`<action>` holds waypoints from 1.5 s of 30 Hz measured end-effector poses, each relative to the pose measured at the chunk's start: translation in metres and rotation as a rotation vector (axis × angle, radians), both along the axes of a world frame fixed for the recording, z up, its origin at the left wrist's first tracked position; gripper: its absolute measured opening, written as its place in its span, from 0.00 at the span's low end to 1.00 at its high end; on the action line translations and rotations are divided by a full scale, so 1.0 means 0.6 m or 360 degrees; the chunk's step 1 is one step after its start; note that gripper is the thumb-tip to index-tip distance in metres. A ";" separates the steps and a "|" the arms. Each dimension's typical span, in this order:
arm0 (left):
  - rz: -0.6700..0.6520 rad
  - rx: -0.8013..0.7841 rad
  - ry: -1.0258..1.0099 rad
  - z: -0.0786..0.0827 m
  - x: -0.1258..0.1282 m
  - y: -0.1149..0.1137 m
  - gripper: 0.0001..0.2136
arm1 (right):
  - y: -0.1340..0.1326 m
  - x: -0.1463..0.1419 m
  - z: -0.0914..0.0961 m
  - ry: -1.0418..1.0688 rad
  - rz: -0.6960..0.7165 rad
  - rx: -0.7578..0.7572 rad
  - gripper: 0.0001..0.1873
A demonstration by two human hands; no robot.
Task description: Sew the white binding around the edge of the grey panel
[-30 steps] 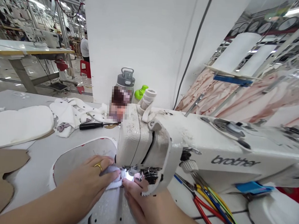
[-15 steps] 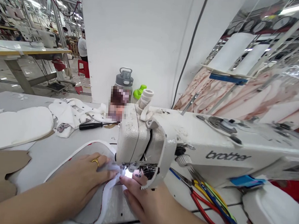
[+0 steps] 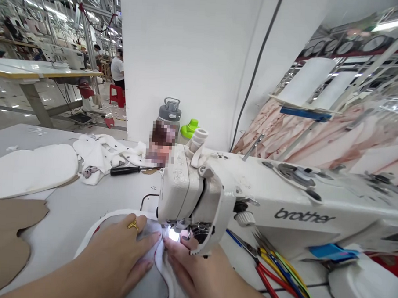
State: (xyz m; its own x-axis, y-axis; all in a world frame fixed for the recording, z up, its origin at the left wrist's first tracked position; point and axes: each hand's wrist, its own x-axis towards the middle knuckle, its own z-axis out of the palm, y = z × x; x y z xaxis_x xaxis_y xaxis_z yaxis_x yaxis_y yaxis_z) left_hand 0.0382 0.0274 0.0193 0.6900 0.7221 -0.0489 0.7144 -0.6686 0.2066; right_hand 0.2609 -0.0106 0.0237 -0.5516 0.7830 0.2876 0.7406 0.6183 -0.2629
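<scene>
A thin pale fabric panel with a thick white edging lies under the needle area of the white sewing machine. My left hand, a gold ring on one finger, rests flat on the panel with fingers spread, its tips just left of the presser foot. On the other side, my right hand has its fingers pressed together on the edging close to the lit needle. Part of that hand is hidden behind the machine's head and guard.
Scissors with red handles and other coloured tools lie right of my right hand. A black-handled screwdriver, white fabric scraps, brown cardboard and a grey-lidded bottle stand or lie beyond. A seated person is far off.
The panel has turned and shifted: its far edge sits nearer to me and its right edge has swung rightward. My left hand moved slightly with it. The whole view shifted a little.
</scene>
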 end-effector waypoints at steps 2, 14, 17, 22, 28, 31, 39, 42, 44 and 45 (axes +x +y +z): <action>0.0010 0.0208 -0.0140 -0.026 -0.003 -0.006 0.16 | -0.002 0.001 -0.003 -0.0033 -0.0037 -0.0047 0.15; -0.0488 0.0330 -0.0145 0.021 -0.038 0.008 0.20 | -0.005 -0.002 0.042 -0.0446 0.0024 -0.0460 0.11; -0.0440 0.0504 -0.0009 -0.006 -0.025 -0.006 0.20 | -0.003 0.009 0.045 -0.0345 0.0076 -0.0435 0.11; -0.0200 0.0666 -0.0216 -0.064 -0.004 -0.028 0.18 | -0.002 0.019 0.042 -0.0309 0.0110 -0.0373 0.11; -0.0228 0.0713 -0.0412 -0.042 -0.001 -0.019 0.16 | -0.004 0.015 0.031 -0.0235 0.0028 -0.0144 0.09; -0.0155 0.0694 -0.0505 -0.046 0.000 -0.016 0.18 | 0.002 0.018 0.015 -0.0159 0.0017 0.0027 0.11; -0.0178 0.0515 -0.0353 -0.041 -0.004 0.001 0.16 | 0.012 0.017 0.000 -0.0243 -0.0023 0.0031 0.12; -0.0208 0.0341 -0.0349 -0.033 -0.011 0.019 0.14 | 0.008 0.010 0.002 -0.0128 -0.0007 0.0100 0.14; -0.0284 0.0275 -0.0319 -0.027 -0.017 0.033 0.15 | 0.003 0.005 0.001 -0.0154 -0.0026 0.0122 0.14; -0.0315 0.0266 -0.0302 -0.023 -0.020 0.040 0.16 | 0.000 0.003 0.000 -0.0181 -0.0042 0.0114 0.14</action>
